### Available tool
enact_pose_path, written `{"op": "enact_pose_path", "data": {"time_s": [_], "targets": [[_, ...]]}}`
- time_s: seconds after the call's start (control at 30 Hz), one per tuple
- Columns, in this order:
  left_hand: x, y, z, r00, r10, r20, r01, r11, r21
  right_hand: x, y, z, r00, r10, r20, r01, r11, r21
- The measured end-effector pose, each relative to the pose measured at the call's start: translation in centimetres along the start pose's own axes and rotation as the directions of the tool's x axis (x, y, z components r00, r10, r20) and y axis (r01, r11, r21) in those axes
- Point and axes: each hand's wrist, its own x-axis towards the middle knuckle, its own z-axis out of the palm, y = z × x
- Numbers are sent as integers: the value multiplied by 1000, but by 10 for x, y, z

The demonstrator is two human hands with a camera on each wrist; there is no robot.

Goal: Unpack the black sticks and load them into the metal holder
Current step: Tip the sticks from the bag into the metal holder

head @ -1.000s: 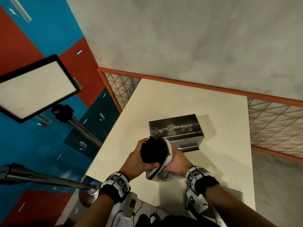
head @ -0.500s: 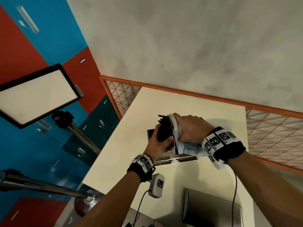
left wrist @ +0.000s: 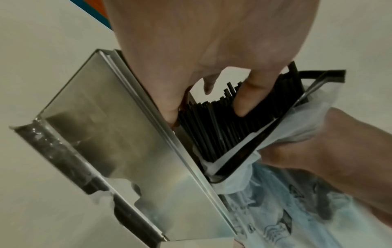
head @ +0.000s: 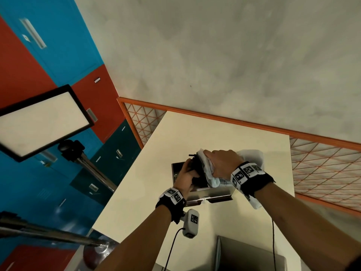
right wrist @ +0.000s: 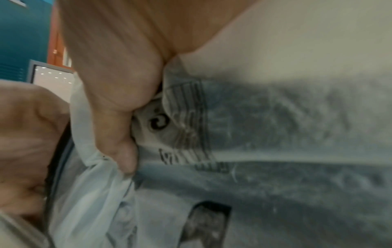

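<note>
The metal holder, a shiny steel box, stands mid-table. A bundle of black sticks is held above its open top, half out of a pale printed plastic bag. My left hand grips the sticks, its fingers curled round the bundle right beside the holder's wall. My right hand clutches the bunched bag beside the sticks. The holder's inside is mostly hidden by both hands.
The cream table has bare surface around the holder. A grey flat object lies at the near edge. A light panel on a stand and a metal pole are off the left side. An orange mesh barrier runs behind.
From near the table's front, both hands carried the sticks and bag forward over the holder. The bag has slid partly off the sticks, whose ends now stick out.
</note>
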Motion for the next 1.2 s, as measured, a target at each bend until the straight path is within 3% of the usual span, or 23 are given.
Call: {"op": "enact_pose_path", "data": {"time_s": [0.17,0.37,0.43,0.53,0.73,0.9,0.97,1.03,1.13,1.2], "targets": [[-2,7,-7,980,-71,-184,42,987,-154,7,-2,7,999,-25,27,25,1000,-16],[12,0,3,972,-79,-219,56,993,-108,14,-14,13,998,-17,63,20,999,-44],[22,-6,5,970,-23,-241,8,998,-63,17,-22,19,997,-11,81,16,998,-65],[53,-27,-8,945,-8,-327,13,1000,14,20,-31,26,998,1,70,6,996,-91],[62,-28,-20,944,25,-330,36,983,180,21,-34,29,996,-9,86,24,984,-175],[51,-20,-15,963,-97,-253,143,975,172,16,-31,20,989,-98,107,115,981,-158],[43,-11,-10,957,-132,-259,166,980,113,5,-25,6,973,-229,-12,227,969,-101],[44,-11,-12,939,-171,-297,194,980,52,-10,-11,-9,932,-265,-249,272,962,-3],[49,-12,-16,915,-228,-334,243,970,4,-32,27,-15,835,-18,-550,174,957,233],[48,-11,-16,910,-251,-329,264,965,-5,-45,52,-1,769,183,-612,142,885,443]]}}
